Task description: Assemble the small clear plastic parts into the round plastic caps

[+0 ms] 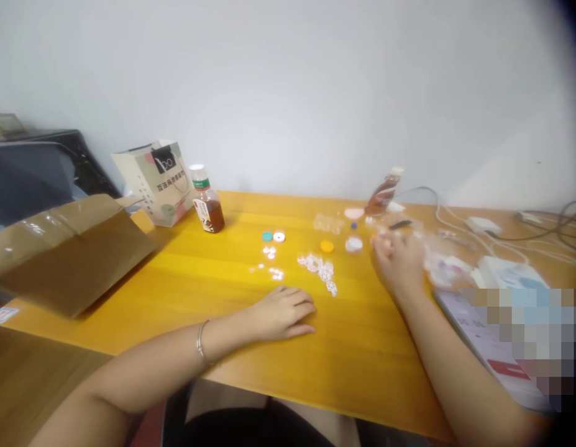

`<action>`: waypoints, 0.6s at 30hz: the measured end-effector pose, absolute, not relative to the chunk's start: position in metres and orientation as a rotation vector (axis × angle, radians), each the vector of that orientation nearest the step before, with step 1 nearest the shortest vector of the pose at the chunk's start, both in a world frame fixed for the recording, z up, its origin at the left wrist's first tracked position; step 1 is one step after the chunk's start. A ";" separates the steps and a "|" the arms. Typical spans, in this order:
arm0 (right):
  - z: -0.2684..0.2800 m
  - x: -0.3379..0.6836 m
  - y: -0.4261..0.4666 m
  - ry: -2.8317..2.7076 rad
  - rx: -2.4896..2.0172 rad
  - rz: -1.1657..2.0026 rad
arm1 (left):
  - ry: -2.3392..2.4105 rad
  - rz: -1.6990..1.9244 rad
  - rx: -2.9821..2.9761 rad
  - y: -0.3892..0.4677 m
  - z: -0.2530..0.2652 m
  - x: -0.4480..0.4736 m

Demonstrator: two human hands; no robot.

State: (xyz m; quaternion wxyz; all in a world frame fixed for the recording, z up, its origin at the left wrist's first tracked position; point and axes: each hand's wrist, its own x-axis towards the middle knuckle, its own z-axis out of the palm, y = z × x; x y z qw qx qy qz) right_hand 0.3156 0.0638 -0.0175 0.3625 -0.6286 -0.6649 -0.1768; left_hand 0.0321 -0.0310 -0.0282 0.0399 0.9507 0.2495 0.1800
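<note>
My left hand lies palm down on the yellow wooden table, fingers spread and holding nothing. Just beyond it are small white pieces and a cluster of white, gear-like plastic pieces. Farther off sit a teal disc and a white disc with a dark centre. My right hand is at the right among small items, its fingers curled in; blur hides what they hold, if anything. To its left are a round white piece, a yellow disc and a small blue piece.
A drink bottle stands beside a paper bag; an open cardboard box takes up the left. Another bottle leans at the back right. Cables, a white box and a tablet-like screen lie on the right.
</note>
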 end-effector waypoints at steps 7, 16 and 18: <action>-0.017 0.272 0.037 -2.086 -1.374 0.186 | 0.745 0.549 2.921 -0.026 -0.024 0.030; -0.011 0.263 0.029 -1.982 -1.371 0.351 | 1.608 0.995 2.528 0.052 -0.027 -0.027; -0.011 0.263 0.029 -1.979 -1.373 0.364 | 1.600 0.911 2.505 0.063 -0.032 -0.033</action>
